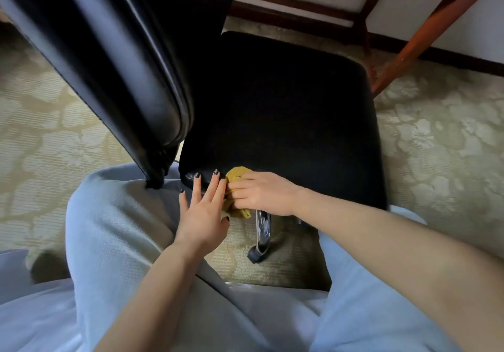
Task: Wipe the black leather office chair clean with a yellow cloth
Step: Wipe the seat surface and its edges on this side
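Observation:
The black leather office chair (286, 106) fills the middle of the view, its seat facing up and its tall backrest (114, 52) rising at the left. A yellow cloth (237, 175) lies bunched against the seat's near edge. My right hand (261, 193) grips that cloth and presses it on the seat rim. My left hand (203, 210) lies beside it with straight fingers, their tips touching the seat's near left corner.
A chrome chair leg with a black caster (260, 237) sticks out below the seat. My knees in light grey trousers (114, 231) flank it. Patterned carpet (436, 133) lies all around; a wooden desk leg (425, 38) stands at the back right.

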